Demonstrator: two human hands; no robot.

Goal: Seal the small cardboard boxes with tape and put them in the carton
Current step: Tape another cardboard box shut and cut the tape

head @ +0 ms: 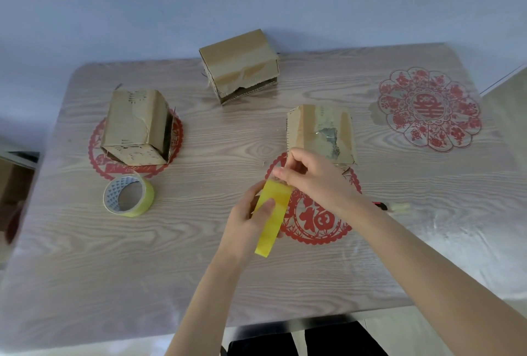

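**Both hands on the yellow tape roll**

The left hand [248,221] grips a yellow tape roll [272,218], held edge-on, with the thumb across its band. The right hand [313,178] pinches the roll's upper edge with curled fingers. Just beyond it, the right box [322,133] sits on the wood-grain table [199,270], its top torn. The far box [239,64] and the left box [137,127] stand well apart. A second tape roll [128,195] lies near the left box.
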